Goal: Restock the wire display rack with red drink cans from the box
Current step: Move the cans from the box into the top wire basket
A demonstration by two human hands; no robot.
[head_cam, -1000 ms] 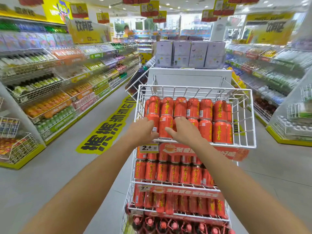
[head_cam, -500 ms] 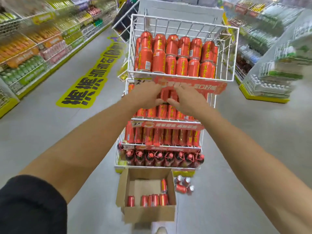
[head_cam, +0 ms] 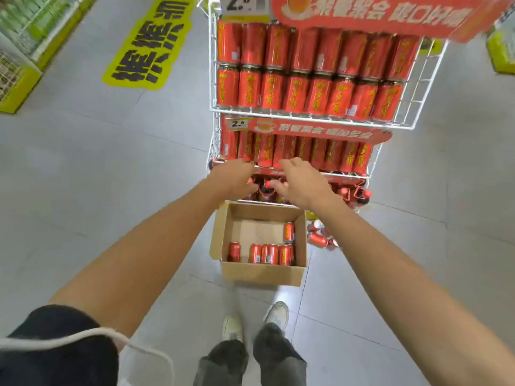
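Note:
A white wire display rack point(head_cam: 426, 87) stands ahead, its tiers packed with red drink cans point(head_cam: 295, 93). On the floor below it sits an open cardboard box point(head_cam: 262, 271) holding several red cans point(head_cam: 269, 253) along its near wall. My left hand point(head_cam: 232, 178) and my right hand point(head_cam: 302, 182) hang side by side in the air above the box, in front of the rack's lower tier. Both hold nothing, with fingers loosely bent.
Dark bottles with red caps point(head_cam: 359, 192) fill the rack's bottom tier. A few loose cans point(head_cam: 319, 238) lie on the floor right of the box. A yellow floor sticker point(head_cam: 150, 43) lies at the left, shelving point(head_cam: 16, 51) beyond it. My shoes point(head_cam: 255, 321) stand behind the box.
My hands have come down from the top tier, past the middle tiers, to just above the box. My view has tilted down to the floor.

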